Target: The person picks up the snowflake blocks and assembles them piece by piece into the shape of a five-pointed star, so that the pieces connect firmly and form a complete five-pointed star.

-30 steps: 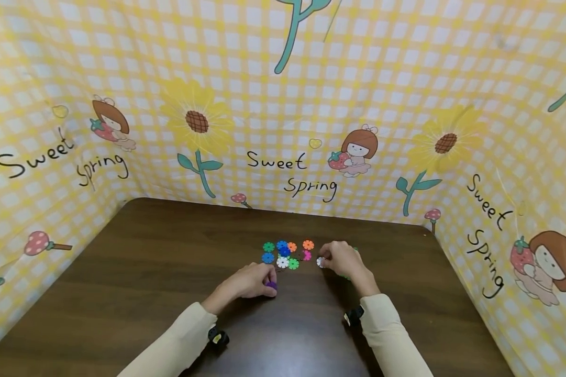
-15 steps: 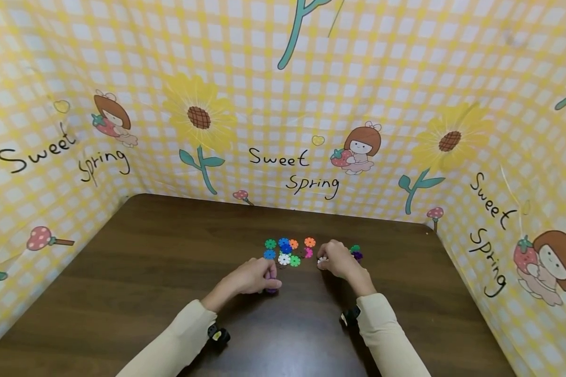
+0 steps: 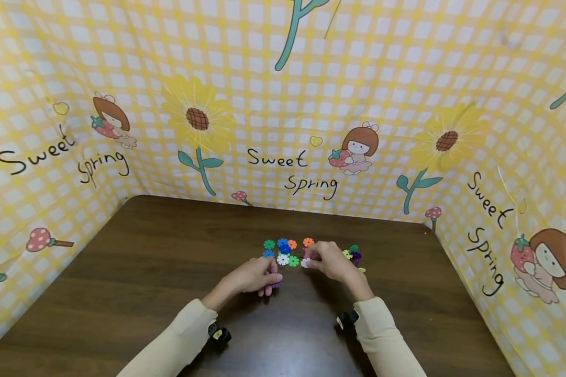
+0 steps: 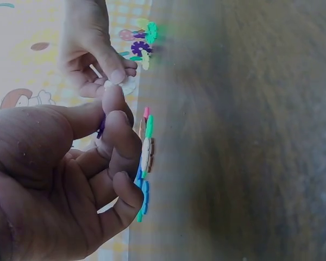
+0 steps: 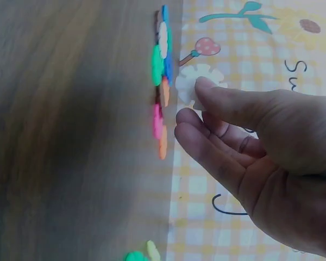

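My left hand (image 3: 251,276) pinches a purple notched plastic disc (image 4: 101,128) between thumb and fingers, and the fingers cover most of it. To the right, my right hand (image 3: 333,262) holds a white notched disc (image 5: 187,84) by its edge, between the thumb and fingers. Both hands are a little above the table, apart from each other in the head view. Just beyond them lies a loose group of similar discs, among them a white disc (image 3: 283,259), a light green disc (image 3: 293,261), a dark green disc (image 3: 269,244) and an orange disc (image 3: 308,242).
Right of my right hand is a second small cluster with a purple disc (image 3: 356,256), a yellow disc (image 3: 346,254) and a green disc (image 3: 354,247). The brown wooden table (image 3: 169,235) is bordered by a yellow checked cloth (image 3: 273,104) at the back and sides.
My right hand has moved left with the white disc, uncovering the cluster on its right. The left hand stays nearly in place, its fingers shifting around the purple disc.
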### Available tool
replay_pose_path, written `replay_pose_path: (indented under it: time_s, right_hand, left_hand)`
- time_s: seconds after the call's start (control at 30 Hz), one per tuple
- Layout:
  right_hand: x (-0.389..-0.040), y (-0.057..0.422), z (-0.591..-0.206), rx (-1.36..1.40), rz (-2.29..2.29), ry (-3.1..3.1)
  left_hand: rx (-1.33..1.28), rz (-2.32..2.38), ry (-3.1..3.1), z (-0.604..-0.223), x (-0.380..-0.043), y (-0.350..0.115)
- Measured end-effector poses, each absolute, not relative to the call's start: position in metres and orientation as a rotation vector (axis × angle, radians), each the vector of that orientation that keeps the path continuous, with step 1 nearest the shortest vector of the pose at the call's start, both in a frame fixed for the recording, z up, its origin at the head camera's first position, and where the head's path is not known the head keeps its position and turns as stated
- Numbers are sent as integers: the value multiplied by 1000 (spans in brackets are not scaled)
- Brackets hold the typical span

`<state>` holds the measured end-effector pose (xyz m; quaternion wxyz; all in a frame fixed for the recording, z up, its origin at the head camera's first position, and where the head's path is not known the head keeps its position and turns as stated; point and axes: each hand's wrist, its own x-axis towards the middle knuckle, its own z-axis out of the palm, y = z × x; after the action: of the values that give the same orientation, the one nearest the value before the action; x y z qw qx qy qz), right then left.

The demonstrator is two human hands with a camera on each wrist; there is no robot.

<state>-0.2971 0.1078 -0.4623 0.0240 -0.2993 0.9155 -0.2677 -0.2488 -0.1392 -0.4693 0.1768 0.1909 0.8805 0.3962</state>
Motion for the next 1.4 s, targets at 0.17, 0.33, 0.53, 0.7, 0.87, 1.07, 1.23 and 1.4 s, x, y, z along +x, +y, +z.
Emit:
replay_pose_path:
  time_s: [0.17,0.33,0.53,0.7,0.87,1.07,1.23,1.4]
  right_hand:
    - [-294,105,-459,-1005,-870,2803]
    - [-290,101,-455,-1116,-887,2772]
    - [-285,96,-450,-1186,-921,2742]
    - [-284,93,-449,-1204,-927,2730]
    - [-283,92,-446,-1204,-918,2740]
    - [-283,94,-445,-1264,-910,2765]
    - [-281,94,-445,-1322,-933,2760]
    - [-278,93,-445,-1389,-970,2760]
  left_hand:
    - [554,1216,2441,-468,-251,-138]
    - [518,1322,2370,-469,-253,-137]
    - [501,1405,2323,-470,-257,-136]
    - [457,1467,2247,-468,-258,-135]
    - [445,1514,2180,-465,-258,-134]
    - [433,1534,2162,-462,-260,-134]
    - [412,1545,2144,-461,-260,-133]
    - [399,1586,2113,-461,-260,-133]
